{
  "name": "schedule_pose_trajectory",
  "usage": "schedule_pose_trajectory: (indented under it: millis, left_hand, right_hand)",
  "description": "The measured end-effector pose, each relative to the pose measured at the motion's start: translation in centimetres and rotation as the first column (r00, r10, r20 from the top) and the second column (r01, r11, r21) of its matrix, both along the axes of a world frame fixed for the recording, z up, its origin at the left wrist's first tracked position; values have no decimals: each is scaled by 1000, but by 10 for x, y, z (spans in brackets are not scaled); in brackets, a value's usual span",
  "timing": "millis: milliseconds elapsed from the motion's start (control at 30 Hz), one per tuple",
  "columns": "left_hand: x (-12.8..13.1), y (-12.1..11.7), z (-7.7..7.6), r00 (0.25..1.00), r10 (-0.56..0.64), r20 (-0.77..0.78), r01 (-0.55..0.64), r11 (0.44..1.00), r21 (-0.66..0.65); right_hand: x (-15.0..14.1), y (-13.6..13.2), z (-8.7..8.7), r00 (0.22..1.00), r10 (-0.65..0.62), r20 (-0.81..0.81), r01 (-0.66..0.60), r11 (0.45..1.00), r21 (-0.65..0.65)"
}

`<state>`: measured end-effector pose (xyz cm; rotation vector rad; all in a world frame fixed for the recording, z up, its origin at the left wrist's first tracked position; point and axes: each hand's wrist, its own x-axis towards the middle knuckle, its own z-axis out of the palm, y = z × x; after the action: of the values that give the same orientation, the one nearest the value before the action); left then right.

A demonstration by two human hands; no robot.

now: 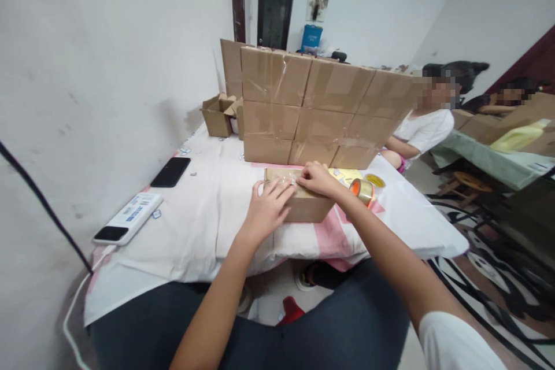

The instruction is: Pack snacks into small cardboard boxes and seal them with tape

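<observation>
A small cardboard box (306,208) lies on the white-covered table (208,214) in front of me. My left hand (267,208) rests flat on its top, fingers stretched out over clear tape. My right hand (318,178) presses its bent fingers on the box's far top edge, where the tape runs. A roll of clear tape with an orange core (363,189) stands just to the right of the box, next to my right wrist. A second tape roll (375,180) lies flat behind it.
A stacked wall of sealed cardboard boxes (321,113) stands behind the small box. Open cartons (219,115) sit at back left. A black phone (170,171) and a white device (128,217) lie at left by the wall. Other people sit at right.
</observation>
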<state>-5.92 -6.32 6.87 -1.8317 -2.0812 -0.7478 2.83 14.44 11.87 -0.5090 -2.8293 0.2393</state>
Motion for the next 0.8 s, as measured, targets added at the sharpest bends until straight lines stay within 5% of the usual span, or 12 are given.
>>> schedule_pose_trajectory:
  millis: [233,333,600,800]
  left_hand:
    - [36,19,-11,998,59,14,-59,998,-18]
    - [36,21,-15,995,98,4,-98,995,3]
    - [31,24,-20,993,114,1,-114,989,92]
    - [31,25,-24,993,117,9,-117,988,103]
  right_hand:
    - [-1,1,-6,998,-61,6,61,998,-4]
    - [2,4,-5,997,-40,-60,31,989,-144]
    - [19,4,1,935,-45,-353,-149,851,-504]
    - [31,14,19,801,-203,-563,-287,695,-659]
